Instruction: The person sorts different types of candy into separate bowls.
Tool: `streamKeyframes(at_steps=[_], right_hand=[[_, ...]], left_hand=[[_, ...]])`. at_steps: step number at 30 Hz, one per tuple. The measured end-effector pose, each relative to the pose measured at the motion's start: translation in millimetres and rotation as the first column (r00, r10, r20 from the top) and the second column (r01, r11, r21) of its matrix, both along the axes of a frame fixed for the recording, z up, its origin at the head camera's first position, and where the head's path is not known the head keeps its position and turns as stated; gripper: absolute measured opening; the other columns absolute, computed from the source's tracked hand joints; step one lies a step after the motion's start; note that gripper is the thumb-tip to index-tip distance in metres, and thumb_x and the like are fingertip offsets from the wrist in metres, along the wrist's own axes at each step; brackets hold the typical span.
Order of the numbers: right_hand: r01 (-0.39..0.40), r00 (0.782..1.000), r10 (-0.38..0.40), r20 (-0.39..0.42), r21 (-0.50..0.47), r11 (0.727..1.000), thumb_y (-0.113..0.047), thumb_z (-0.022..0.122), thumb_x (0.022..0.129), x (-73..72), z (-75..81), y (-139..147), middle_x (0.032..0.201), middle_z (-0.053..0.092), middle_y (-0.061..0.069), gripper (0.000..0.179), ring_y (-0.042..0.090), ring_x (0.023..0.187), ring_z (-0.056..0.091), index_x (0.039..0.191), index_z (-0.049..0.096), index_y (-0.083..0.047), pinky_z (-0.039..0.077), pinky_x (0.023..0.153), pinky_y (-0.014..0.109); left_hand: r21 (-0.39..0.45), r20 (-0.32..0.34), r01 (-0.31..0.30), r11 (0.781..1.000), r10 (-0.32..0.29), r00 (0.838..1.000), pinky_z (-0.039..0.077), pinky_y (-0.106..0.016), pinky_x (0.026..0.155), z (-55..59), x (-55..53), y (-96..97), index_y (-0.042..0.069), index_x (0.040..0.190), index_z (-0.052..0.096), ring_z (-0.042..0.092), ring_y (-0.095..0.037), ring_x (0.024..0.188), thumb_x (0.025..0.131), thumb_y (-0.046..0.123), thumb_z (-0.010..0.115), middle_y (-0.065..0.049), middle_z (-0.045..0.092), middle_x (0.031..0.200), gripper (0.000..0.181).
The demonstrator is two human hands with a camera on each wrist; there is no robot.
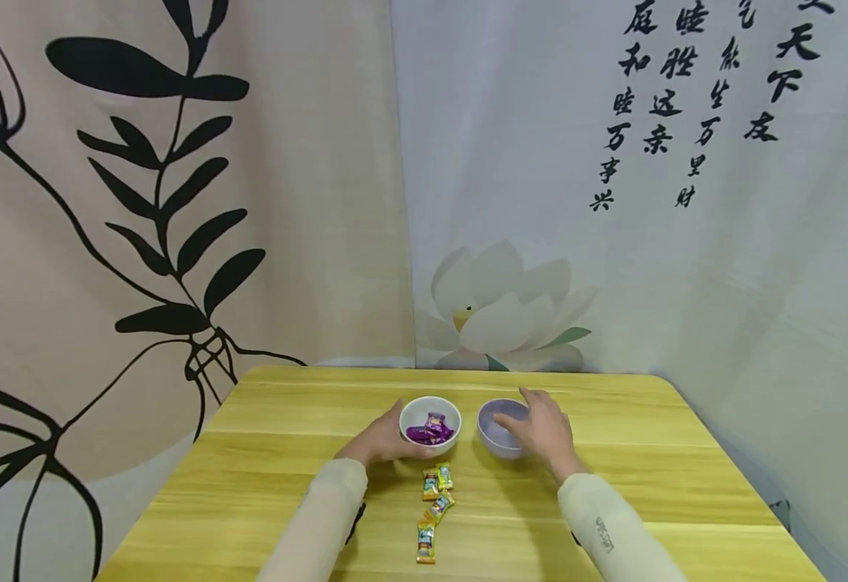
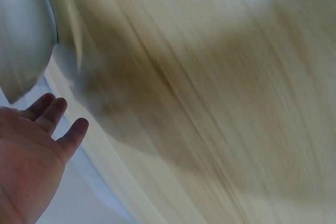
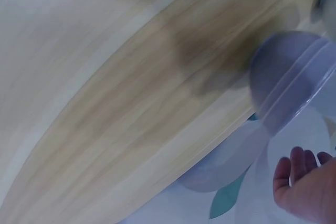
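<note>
A cloth backdrop [image 1: 336, 202] fills the rear, with black leafy stems printed on the left, and a pale flower beneath black Chinese characters on the right. In front stands a yellow wood-grain desk [image 1: 285, 436]. Two pale sleeves [image 1: 322, 509] reach across it from the near edge. The left hand [image 1: 386, 436] is spread in a wide curve at the left side of a white bowl [image 1: 431, 406]; whether it touches the bowl is hard to tell. The right hand [image 1: 546, 428] is loosely open with nothing in its grasp, its thumb over a lilac bowl [image 1: 495, 440]. The bowls sit near each other towards the far edge, white on the left. Purple sweets [image 1: 434, 428] lie heaped inside the white bowl. Four yellow sweets [image 1: 426, 543], smallest of all, trail down the desk in front of it.
</note>
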State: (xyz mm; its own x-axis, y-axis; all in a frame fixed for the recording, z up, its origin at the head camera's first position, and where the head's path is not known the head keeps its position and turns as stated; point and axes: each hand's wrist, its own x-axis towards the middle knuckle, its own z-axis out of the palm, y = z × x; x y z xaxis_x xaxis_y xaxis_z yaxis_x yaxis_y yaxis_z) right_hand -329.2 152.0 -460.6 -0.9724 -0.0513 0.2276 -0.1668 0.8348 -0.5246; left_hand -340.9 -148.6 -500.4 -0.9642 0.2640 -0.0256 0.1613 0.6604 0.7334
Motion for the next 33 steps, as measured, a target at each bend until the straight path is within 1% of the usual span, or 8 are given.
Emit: streamKeyframes(at_steps=[2,5,10,13,17,24,28,33], right_hand=[[-0.016,0.999,0.016,0.028,-0.008,1.0,-0.049,0.071,0.087,-0.5,-2.4,8.2,0.143,0.044,0.031,0.083,0.049,0.131,0.041,0.144,0.045,0.004,0.033,0.105,0.065],[-0.044,0.997,0.046,0.064,-0.026,0.999,-0.05,0.071,0.087,-1.8,-6.9,19.3,0.145,0.041,0.033,0.087,0.05,0.132,0.039,0.145,0.041,0.007,0.034,0.105,0.063],[-0.092,0.989,0.099,0.107,-0.075,0.993,-0.052,0.072,0.086,-4.7,-13.9,34.5,0.148,0.037,0.033,0.095,0.05,0.134,0.037,0.148,0.035,0.008,0.033,0.107,0.062],[-0.108,0.983,0.124,0.135,-0.121,0.987,-0.05,0.076,0.084,-5.5,-18.2,42.0,0.148,0.038,0.031,0.097,0.048,0.131,0.041,0.15,0.032,0.006,0.036,0.105,0.061],[-0.119,0.973,0.149,0.174,-0.168,0.978,-0.047,0.08,0.081,-6.6,-25.9,49.9,0.148,0.038,0.027,0.102,0.045,0.129,0.045,0.152,0.029,0.005,0.04,0.102,0.058],[-0.153,0.956,0.207,0.208,-0.249,0.956,-0.043,0.084,0.077,-13.8,-36.4,50.3,0.15,0.033,0.028,0.112,0.045,0.132,0.042,0.154,0.02,0.007,0.037,0.105,0.059],[-0.165,0.953,0.221,0.206,-0.259,0.952,-0.042,0.087,0.072,-16.8,-41.1,47.2,0.149,0.032,0.031,0.117,0.045,0.131,0.041,0.152,0.02,0.01,0.035,0.107,0.059],[-0.164,0.955,0.218,0.202,-0.251,0.954,-0.043,0.09,0.068,-17.7,-44.4,46.5,0.149,0.032,0.031,0.12,0.045,0.131,0.04,0.151,0.022,0.01,0.034,0.108,0.059]], left_hand=[[-0.016,0.023,-0.015,1.0,0.015,1.0,0.033,-0.056,0.11,2.1,0.9,-3.4,-0.005,0.153,0.022,0.04,-0.042,0.135,0.067,0.049,0.09,-0.027,0.042,0.147,0.122],[-0.057,0.068,-0.051,0.997,0.055,0.996,0.029,-0.056,0.113,6.1,2.2,-9.7,-0.004,0.156,0.014,0.033,-0.043,0.14,0.067,0.055,0.088,-0.027,0.032,0.154,0.13],[-0.1,0.056,-0.062,0.993,0.067,0.996,0.035,-0.056,0.109,11.0,4.0,-21.4,-0.004,0.155,0.016,0.04,-0.043,0.136,0.069,0.055,0.086,-0.027,0.036,0.152,0.127],[-0.126,0.049,-0.052,0.991,0.058,0.997,0.037,-0.056,0.108,13.1,8.6,-28.1,-0.005,0.154,0.019,0.043,-0.043,0.133,0.072,0.054,0.084,-0.027,0.039,0.15,0.12],[-0.139,0.055,-0.02,0.99,0.028,0.998,0.037,-0.059,0.107,15.2,18.9,-36.0,-0.003,0.154,0.024,0.046,-0.044,0.131,0.078,0.052,0.081,-0.026,0.042,0.148,0.11],[-0.149,0.053,0.023,0.989,-0.015,0.998,0.037,-0.058,0.107,12.7,34.3,-48.5,0.001,0.153,0.032,0.046,-0.042,0.131,0.082,0.052,0.076,-0.021,0.046,0.146,0.098],[-0.122,0.052,0.076,0.99,-0.07,0.996,0.035,-0.059,0.107,11.7,44.2,-49.7,0.002,0.152,0.034,0.045,-0.042,0.132,0.084,0.05,0.075,-0.021,0.046,0.146,0.093],[-0.109,0.022,0.152,0.982,-0.151,0.988,0.033,-0.06,0.108,7.7,57.8,-46.3,0.001,0.151,0.036,0.044,-0.043,0.132,0.086,0.046,0.075,-0.021,0.048,0.144,0.089]])
